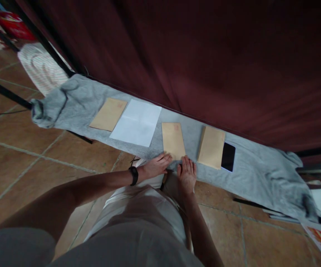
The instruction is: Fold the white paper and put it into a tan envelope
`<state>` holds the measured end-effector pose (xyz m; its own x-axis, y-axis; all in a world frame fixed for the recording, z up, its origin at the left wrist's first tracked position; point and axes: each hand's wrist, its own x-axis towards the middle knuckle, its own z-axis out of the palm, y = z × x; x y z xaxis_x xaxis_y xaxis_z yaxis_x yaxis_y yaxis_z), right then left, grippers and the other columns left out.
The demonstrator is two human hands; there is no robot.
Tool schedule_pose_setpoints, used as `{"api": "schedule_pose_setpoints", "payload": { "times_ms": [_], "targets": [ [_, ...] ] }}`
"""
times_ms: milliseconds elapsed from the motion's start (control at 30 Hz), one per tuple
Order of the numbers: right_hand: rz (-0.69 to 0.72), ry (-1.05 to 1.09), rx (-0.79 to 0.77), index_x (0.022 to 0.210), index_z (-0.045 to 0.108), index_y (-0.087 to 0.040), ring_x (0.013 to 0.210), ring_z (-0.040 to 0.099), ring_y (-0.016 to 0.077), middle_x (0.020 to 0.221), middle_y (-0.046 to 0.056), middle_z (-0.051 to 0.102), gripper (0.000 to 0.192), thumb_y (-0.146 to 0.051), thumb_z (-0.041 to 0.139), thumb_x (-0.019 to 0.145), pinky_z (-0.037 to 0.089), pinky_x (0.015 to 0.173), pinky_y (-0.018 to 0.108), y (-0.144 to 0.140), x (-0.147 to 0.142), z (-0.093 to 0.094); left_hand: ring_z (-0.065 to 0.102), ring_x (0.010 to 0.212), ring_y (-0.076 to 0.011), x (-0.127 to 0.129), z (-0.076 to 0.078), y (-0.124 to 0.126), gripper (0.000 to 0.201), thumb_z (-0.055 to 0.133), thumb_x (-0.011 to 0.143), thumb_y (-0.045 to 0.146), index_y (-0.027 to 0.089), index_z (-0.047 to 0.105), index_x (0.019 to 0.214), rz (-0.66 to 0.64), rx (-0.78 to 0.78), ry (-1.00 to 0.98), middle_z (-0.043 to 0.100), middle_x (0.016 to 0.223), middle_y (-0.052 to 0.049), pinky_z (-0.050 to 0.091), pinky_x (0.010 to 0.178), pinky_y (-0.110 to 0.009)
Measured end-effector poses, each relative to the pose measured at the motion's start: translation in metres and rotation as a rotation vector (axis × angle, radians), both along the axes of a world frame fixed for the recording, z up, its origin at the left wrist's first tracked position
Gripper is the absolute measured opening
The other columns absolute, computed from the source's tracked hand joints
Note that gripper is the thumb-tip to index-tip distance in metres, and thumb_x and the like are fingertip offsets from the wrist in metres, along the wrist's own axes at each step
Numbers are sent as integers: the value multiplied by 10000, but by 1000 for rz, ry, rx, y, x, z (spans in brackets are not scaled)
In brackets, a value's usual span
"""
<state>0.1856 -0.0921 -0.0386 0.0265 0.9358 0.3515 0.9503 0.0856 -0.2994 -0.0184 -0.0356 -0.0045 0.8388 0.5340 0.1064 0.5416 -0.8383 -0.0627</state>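
Note:
A narrow table covered with a grey cloth [249, 170] runs in front of me. On it lie three brown envelopes: one at the left [108, 114], one in the middle [173, 140], one to the right [211, 147]. A white sheet of paper [136, 122] lies between the left and middle envelopes. My left hand [156, 165], with a black band on its wrist, rests flat at the near edge, fingertips touching the middle envelope's near corner. My right hand [187, 174] lies flat on the cloth just below that envelope. Neither hand holds anything.
A black phone [228, 157] lies beside the right envelope. A dark red curtain [205, 55] hangs right behind the table. The floor is brown tile [23, 155]. A white striped cloth [42, 68] and black bars stand at the far left.

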Motion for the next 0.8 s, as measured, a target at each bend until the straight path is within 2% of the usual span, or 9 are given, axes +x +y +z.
{"api": "schedule_pose_setpoints", "payload": {
  "times_ms": [200, 367, 500, 633, 733, 800],
  "targets": [
    [-24, -13, -20, 1483, 512, -103, 1432, 449, 276, 1498, 163, 562, 474, -283, 425, 1053, 309, 1211, 500, 2, -5, 4, 436, 1466, -293, -14, -6, -6, 602, 570, 979, 297, 97, 450, 1534, 97, -71, -14, 523, 1525, -185, 302, 1244, -444],
    [-23, 25, -16, 1491, 493, -74, 1458, 419, 269, 1521, 185, 532, 482, -243, 428, 1044, 289, 1228, 510, 3, -7, 4, 466, 1443, -307, -14, -14, -3, 506, 445, 1006, 190, 79, 492, 1497, 111, -103, -97, 553, 1489, -206, 354, 1208, -471],
    [53, 43, -27, 1489, 503, -114, 1477, 395, 257, 1546, 158, 511, 470, -214, 445, 1033, 310, 1225, 497, 2, -13, 6, 524, 1394, -289, -15, -22, 1, 465, 407, 1001, 137, 112, 554, 1442, 109, -120, -184, 607, 1429, -192, 406, 1166, -458],
    [167, 64, -71, 1454, 553, -170, 1463, 417, 246, 1549, 117, 516, 433, -242, 476, 1034, 283, 1244, 485, 0, -22, 11, 535, 1378, -291, -17, -26, 2, 497, 380, 957, 53, 112, 580, 1408, 116, -116, -201, 597, 1441, -187, 419, 1150, -461],
    [160, 96, -85, 1450, 555, -160, 1437, 448, 237, 1508, 111, 562, 427, -246, 461, 1043, 282, 1244, 466, 2, -26, 14, 569, 1330, -294, -15, -22, -1, 455, 406, 978, 108, 143, 594, 1390, 158, -185, -287, 613, 1413, -175, 442, 1129, -474],
    [144, 113, -86, 1446, 558, -156, 1418, 467, 231, 1476, 107, 593, 421, -241, 449, 1048, 295, 1236, 459, 4, -26, 15, 585, 1295, -289, -11, -18, -3, 414, 445, 992, 181, 165, 599, 1376, 247, -267, -427, 630, 1373, -160, 459, 1116, -475]
  ]
}}
